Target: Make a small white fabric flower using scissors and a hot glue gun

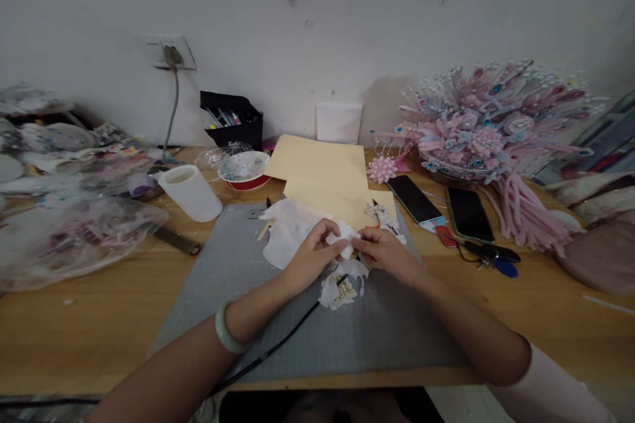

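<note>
My left hand [313,252] and my right hand [385,252] meet over a grey cutting mat [238,291], both pinching a small crumpled white piece of tissue or cloth [346,236]. A larger white sheet [286,230] lies just left of my left hand. Below the hands sits a small white ornament with gold and dark marks [342,285], from which a black cord [278,344] runs toward me. My left wrist wears a pale green bangle [225,330].
Tan paper sheets [322,172] lie behind the mat, two phones [439,206] to the right, a pink beaded headdress [486,129] at the far right. A white cup [191,193], a bowl [245,168], a black pen box [233,120] and plastic-wrapped items [69,231] sit left.
</note>
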Available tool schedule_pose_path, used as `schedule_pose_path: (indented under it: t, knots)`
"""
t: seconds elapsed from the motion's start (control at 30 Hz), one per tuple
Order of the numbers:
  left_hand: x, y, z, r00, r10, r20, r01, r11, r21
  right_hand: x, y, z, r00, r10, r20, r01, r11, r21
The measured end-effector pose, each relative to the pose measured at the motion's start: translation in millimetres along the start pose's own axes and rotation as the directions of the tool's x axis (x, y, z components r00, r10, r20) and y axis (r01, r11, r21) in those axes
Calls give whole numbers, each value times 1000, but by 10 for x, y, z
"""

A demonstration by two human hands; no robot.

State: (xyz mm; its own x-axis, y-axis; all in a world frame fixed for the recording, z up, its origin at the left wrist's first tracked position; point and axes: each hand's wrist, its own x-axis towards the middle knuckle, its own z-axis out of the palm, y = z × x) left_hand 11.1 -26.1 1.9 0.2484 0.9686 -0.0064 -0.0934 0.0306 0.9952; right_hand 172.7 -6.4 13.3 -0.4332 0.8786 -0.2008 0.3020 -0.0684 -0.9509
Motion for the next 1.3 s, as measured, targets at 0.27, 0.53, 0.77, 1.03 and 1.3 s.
schedule_pose_path:
  t: [0.27, 0.53, 0.77, 1.03, 1.3]
  knots:
    - [72, -27, -80, 999, -38, 15, 37, 997, 63, 8, -45, -108, 972, -193, -135, 122, 902, -415]
    - [158, -59, -182, 944, 96, -316, -91, 995, 29, -41, -33, -275, 993, -39, -110, -69, 562, -825]
    - [167, -72, -204, 933, 143, -330, -148, 989, 9, -46, -24, -234, 994, 42, -100, -103, 662, -742]
    - [175, -16, -189, 917, 113, -383, -160, 983, -93, -10, -1, -114, 967, -121, -223, 1, 881, -474]
    - [173, -36, -215, 910, 118, -399, -133, 991, -11, 86, 92, 91, 896, -10, -444, 127, 964, 234]
